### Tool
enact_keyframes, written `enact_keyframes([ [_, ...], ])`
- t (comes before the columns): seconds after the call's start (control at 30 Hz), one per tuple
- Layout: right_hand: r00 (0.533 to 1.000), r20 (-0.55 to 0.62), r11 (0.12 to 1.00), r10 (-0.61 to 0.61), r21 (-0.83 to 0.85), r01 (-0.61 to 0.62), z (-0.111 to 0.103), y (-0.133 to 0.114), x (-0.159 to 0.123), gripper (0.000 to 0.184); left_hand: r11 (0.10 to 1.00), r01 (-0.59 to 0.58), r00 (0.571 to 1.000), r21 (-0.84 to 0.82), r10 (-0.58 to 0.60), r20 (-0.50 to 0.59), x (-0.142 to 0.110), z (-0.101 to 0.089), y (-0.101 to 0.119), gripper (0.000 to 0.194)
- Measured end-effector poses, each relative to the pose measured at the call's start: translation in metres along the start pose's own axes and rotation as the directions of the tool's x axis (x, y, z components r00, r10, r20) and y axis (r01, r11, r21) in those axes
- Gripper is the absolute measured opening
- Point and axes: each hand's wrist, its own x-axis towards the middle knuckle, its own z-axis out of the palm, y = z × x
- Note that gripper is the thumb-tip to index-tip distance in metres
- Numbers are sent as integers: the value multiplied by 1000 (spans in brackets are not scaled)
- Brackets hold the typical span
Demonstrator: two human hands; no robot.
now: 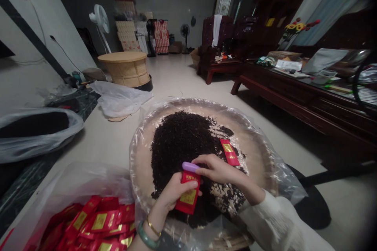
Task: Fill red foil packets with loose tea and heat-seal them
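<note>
My left hand point(181, 188) grips a red packet point(188, 196) with gold print and a gold panel, its fingers wrapped around the sides. At the packet's top edge, my right hand point(213, 168) pinches a small, rounded purple plastic tool point(190, 167); its exact kind is unclear. Both hands are above a large round basket point(141, 141) lined with clear plastic. A heap of dark dried leaves, looking like loose tea point(179, 137), lies in it. Another red packet point(229, 152) rests on the leaves to the right of my hands.
At the lower left, a clear plastic bag point(97, 176) holds many red packets point(103, 221). Beyond it sits a plastic-lined sack point(55, 147) of dark material. A round wicker table point(123, 58), a white fan point(100, 19) and a long dark wooden table point(294, 102) stand farther off.
</note>
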Motion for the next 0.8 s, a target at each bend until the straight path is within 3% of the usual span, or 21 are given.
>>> enact_keyframes([
  [0.37, 999, -33, 1000, 10, -7, -10, 5, 5, 0, 34, 995, -18, 999, -103, 23, 49, -1, -3, -2, 75],
  [0.8, 1000, -28, 999, 13, -39, -14, 5, 5, 0, 31, 999, -31, 998, -39, 33, 48, -1, -3, -1, 72],
])
